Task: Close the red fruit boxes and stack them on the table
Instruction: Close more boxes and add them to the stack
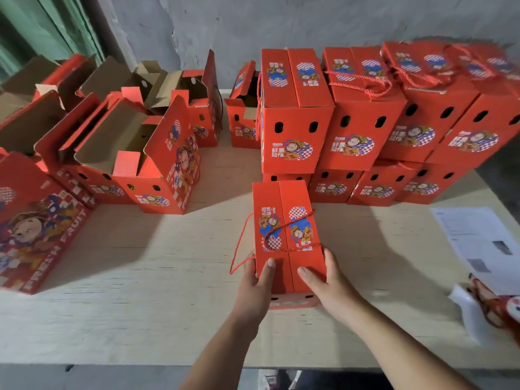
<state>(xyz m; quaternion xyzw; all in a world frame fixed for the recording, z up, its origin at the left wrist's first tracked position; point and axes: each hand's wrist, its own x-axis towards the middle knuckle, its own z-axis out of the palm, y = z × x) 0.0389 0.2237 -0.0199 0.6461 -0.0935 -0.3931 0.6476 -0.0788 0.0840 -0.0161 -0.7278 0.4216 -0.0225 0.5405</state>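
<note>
Pale plywood table (140,263) against a grey wall. Far left: open red cardboard fruit boxes (135,153), flaps up, still to be closed. Centre front: closed red rope-handled box (287,235), long axis running away from the person, left hand (254,285) and right hand (326,280) gripping its near sides. Right: stacked closed boxes (365,122), two tiers. Roughly half done.

A packing room or small warehouse, by the look of it. A bare plywood counter (174,277) carries many identical red fruit boxes: closed ones stacked two high (365,130) at its far right, open ones (118,147) at its far left. Behind the counter stands a rough, patchy plaster wall (281,21). Printed sheets (478,237) lie at the counter's right edge.
</note>
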